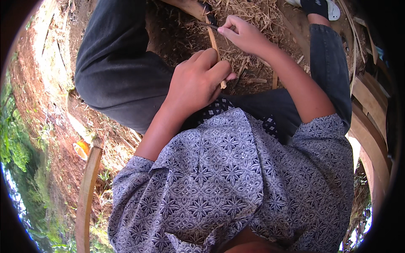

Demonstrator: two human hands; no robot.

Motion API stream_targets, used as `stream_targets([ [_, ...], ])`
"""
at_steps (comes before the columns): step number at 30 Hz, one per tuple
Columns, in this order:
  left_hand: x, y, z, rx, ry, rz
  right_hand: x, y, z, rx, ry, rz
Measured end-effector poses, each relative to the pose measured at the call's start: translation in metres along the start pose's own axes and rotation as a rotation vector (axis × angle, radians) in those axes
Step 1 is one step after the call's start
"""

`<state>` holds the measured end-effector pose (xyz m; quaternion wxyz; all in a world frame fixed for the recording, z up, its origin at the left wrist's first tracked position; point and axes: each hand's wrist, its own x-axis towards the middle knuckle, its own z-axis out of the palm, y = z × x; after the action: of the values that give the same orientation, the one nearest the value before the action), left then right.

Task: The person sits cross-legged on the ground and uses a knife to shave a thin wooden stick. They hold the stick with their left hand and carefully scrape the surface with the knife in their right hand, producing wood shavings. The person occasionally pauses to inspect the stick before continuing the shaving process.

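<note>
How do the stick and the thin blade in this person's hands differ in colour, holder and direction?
The stick is pale yellowish; the blade is dark. The left hand grips the stick; the right hand holds the blade. The stick runs up the picture; the blade lies across it. Both look slender.

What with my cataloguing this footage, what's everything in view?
stick: one, tan, upper centre
knife: one, dark, across stick
thick piece, apparently wood: one, tan, top
shavings: many, pale, top
boards: several, brown, right
beam: one, tan, lower left
unclear object: one, orange, left
foliage: uncounted, green, left
shirt: one, grey patterned, lower centre
trousers: one pair, dark, upper half
sock: one, black, top right
shoe: one, white, top right
left hand: one, bare, holding stick
right hand: one, bare, holding knife
</note>
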<state>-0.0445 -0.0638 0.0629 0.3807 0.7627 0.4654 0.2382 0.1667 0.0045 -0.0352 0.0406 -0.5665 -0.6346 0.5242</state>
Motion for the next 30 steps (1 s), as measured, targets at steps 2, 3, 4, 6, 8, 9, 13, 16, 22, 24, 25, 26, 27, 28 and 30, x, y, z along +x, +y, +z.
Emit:
stream_targets([
  [2,0.0,0.0,0.001,0.002,-0.004,-0.002,0.007,0.006,0.007,-0.016,0.036,-0.029],
  [3,0.0,0.0,0.001,0.007,-0.008,-0.003,0.012,0.008,0.01,-0.024,0.055,-0.043],
  [4,0.0,0.0,0.001,0.011,-0.013,0.0,0.018,0.004,0.011,-0.015,0.047,0.033],
  [6,0.001,0.001,-0.001,0.02,-0.007,-0.001,0.03,-0.005,0.011,0.006,0.033,0.184],
  [8,-0.001,0.002,-0.003,0.03,0.018,-0.013,0.032,-0.003,0.01,0.037,0.002,0.257],
  [9,0.0,0.001,-0.003,0.035,0.03,-0.016,0.028,0.0,0.006,0.072,0.006,0.263],
  [13,0.0,-0.004,0.0,0.05,0.098,-0.036,0.0,-0.002,-0.002,0.204,0.015,0.306],
  [16,-0.002,-0.003,0.0,0.064,0.125,-0.059,-0.031,-0.029,-0.014,0.237,-0.095,0.303],
  [22,-0.001,-0.006,0.002,0.054,0.156,-0.075,-0.025,-0.027,-0.007,0.079,0.012,0.1],
  [24,-0.002,-0.005,0.0,0.051,0.137,-0.113,-0.019,-0.028,-0.007,0.028,0.023,0.075],
  [25,-0.001,-0.005,-0.001,0.048,0.132,-0.115,-0.016,-0.025,-0.004,0.03,0.033,0.044],
  [26,0.0,-0.006,-0.001,0.045,0.128,-0.118,-0.012,-0.02,0.0,0.031,0.043,0.013],
  [27,0.0,-0.007,-0.001,0.054,0.143,-0.107,-0.008,-0.016,0.003,0.033,0.053,-0.019],
  [28,-0.001,-0.008,0.001,0.066,0.161,-0.098,-0.003,-0.019,0.004,0.019,0.044,0.039],
  [30,-0.001,-0.006,0.003,0.093,0.171,-0.083,0.008,-0.023,0.007,-0.007,0.024,0.154],
])
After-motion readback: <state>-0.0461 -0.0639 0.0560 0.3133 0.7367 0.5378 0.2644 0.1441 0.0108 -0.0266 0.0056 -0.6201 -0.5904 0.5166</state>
